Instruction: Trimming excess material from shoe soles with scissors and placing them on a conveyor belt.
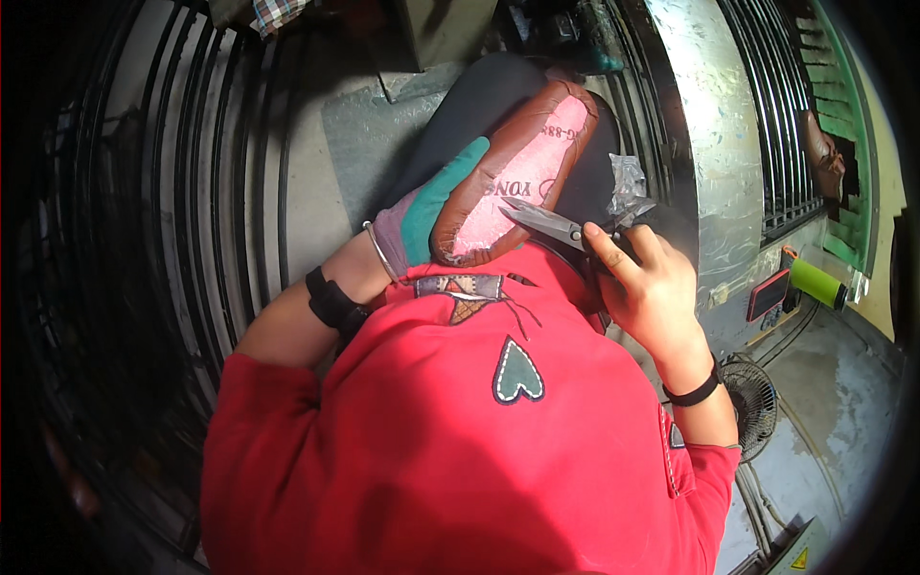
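Observation:
A brown leather shoe upper (462,192), stretched over a last, rests sole side up across my lap. Its pink insole (522,172) faces me and carries dark printing. Along the insole's edge the leather is folded over in pleats. My left hand (422,206), in a green and mauve glove, is closed around the left side of the shoe; the fingertips are hidden under it. A pair of metal scissors (548,222) is gripped in my bare right hand (654,283). The blades point left and lie over the lower right edge of the shoe, their tips above the pink insole.
Crumpled clear plastic (628,182) lies by my right thigh. A metal-topped bench (704,115) stands to the right, with a phone-like red-edged device (769,294) and a lime green cylinder (817,283) below. A fan (750,407) sits near my right elbow. Dark metal racks (206,172) line the left.

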Available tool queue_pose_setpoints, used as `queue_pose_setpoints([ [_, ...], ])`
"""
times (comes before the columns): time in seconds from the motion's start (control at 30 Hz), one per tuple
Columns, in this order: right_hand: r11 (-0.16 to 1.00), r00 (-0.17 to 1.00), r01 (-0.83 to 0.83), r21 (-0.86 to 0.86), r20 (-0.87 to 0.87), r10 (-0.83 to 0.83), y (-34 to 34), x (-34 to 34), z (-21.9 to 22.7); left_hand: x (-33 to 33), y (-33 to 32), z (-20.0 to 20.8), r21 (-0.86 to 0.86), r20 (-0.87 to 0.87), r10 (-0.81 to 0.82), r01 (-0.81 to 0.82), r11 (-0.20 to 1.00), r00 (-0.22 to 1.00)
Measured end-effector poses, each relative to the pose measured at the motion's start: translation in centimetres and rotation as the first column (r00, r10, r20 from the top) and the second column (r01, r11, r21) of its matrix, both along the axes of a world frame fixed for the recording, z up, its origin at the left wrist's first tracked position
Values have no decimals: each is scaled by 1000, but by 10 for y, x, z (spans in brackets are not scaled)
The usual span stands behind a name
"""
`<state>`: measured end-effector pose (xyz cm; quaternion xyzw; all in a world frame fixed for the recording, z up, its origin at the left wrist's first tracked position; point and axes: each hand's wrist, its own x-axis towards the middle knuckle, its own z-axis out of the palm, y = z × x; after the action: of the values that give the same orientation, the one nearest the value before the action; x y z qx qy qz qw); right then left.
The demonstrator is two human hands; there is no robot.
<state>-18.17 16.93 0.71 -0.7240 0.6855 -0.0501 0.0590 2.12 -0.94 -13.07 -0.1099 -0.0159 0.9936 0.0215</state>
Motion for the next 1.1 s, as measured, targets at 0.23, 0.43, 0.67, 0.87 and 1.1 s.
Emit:
queue_pose_setpoints([
  [0.23,980,951,-113,163,-267,154,-13,6,38,-5,0,20,-259,156,-13,54,964,988],
  [0.43,973,947,82,216,288,-143,-5,0,5,-4,-7,-37,223,-347,-110,196,955,931],
  [0.67,973,924,212,96,305,-231,6,10,-13,-1,-4,28,-250,188,-47,94,964,981],
  [0.87,988,987,142,-67,85,-136,10,-9,-27,-7,-1,34,-301,181,5,50,952,984],
  [1.1,940,753,290,179,564,-340,7,-8,-44,-10,-3,58,-338,328,39,78,938,944],
])
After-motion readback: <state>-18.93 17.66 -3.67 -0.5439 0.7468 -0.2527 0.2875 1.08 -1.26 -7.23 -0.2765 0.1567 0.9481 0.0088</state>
